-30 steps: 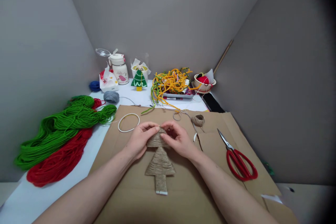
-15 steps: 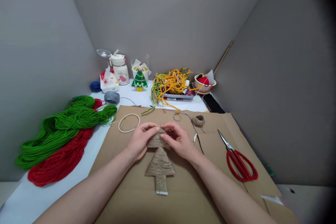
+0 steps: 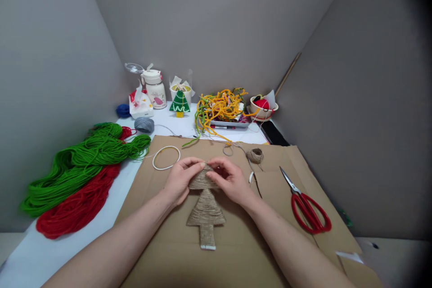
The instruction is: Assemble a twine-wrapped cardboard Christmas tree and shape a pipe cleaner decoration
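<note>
Brown cardboard [image 3: 162, 252] beneath both hands, green yarn [image 3: 77, 157] well left of the fingers, twine-wrapped tree [image 3: 205, 209] with its top pinched between left hand's [image 3: 180, 180] thumb and fingers and right hand's [image 3: 231, 180], red-handled scissors [image 3: 303, 207] right of them.

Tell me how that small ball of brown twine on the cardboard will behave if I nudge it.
The ball of brown twine looks rounded, so a nudge would probably roll or rock it over the flat cardboard. Made of wound strands, it is likely light and slightly squashy. A loose strand seems to trail from it, so it may unwind.
</note>
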Demonstrator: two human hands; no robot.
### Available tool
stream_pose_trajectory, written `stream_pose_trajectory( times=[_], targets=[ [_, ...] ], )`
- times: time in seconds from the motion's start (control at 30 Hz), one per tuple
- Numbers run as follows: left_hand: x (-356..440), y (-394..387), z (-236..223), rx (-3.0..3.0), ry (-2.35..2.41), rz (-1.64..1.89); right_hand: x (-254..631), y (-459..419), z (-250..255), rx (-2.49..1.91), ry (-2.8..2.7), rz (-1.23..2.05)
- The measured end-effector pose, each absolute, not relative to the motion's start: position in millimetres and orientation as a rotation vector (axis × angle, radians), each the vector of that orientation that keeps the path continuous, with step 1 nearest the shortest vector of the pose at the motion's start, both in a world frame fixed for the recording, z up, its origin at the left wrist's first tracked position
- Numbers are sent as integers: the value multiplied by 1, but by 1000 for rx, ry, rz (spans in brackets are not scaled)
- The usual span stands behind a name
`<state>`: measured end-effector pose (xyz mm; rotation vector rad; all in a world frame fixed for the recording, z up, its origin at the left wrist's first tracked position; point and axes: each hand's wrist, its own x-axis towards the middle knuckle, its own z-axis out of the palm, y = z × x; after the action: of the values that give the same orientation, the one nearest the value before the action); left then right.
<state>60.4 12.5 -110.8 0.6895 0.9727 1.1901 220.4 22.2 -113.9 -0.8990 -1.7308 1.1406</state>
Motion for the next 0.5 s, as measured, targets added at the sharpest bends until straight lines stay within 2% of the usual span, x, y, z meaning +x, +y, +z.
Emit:
stream_pose_trajectory(
  times=[0.5],
  targets=[
    [65, 13, -113, 747, 1012, 1296, 221, 27, -117, -932, -1640, 1232]
  ],
)
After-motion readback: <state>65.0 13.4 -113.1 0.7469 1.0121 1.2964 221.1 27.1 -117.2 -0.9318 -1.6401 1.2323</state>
